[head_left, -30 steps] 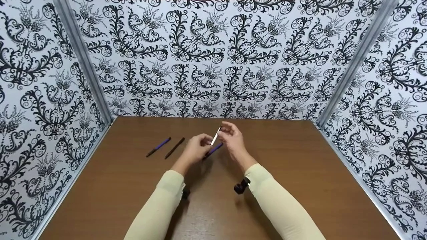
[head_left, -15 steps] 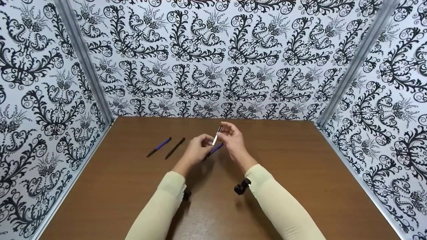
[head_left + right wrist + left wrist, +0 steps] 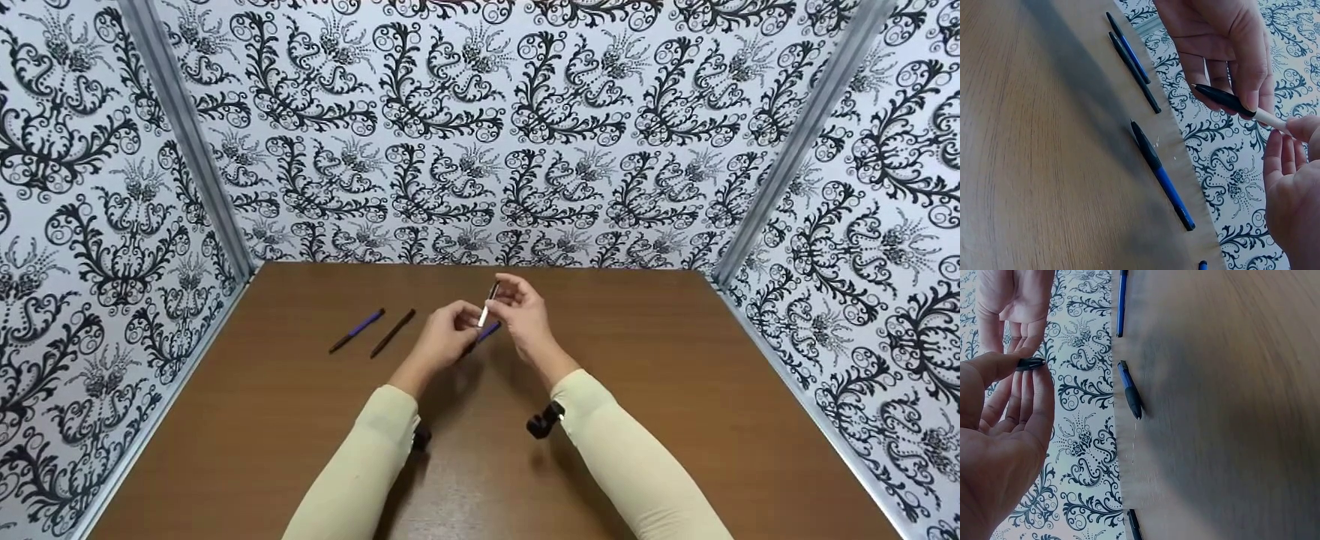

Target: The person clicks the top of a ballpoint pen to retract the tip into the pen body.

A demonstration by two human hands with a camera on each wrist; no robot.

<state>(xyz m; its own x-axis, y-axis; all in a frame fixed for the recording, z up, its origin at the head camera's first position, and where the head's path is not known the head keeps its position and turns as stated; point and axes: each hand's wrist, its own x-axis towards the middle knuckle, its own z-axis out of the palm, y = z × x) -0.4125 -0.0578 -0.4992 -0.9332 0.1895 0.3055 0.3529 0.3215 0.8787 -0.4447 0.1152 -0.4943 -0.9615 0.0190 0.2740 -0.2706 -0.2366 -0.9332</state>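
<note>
Left grip [image 3: 448,330], now slightly further right, pinches the white-and-black pen [image 3: 1227,101] above the surface [image 3: 750,420] with the right grip [image 3: 524,309]; uneven pull could drop it, though contact is partly hidden.

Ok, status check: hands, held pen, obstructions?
Left hand, right hand: both gripping white pen. Raised above table. Blue pen lying below, not blocking.

A white pen [image 3: 1235,105] (black toward its tip) slants, pinched between both hands [image 3: 445,334] [image 3: 528,321].
</note>
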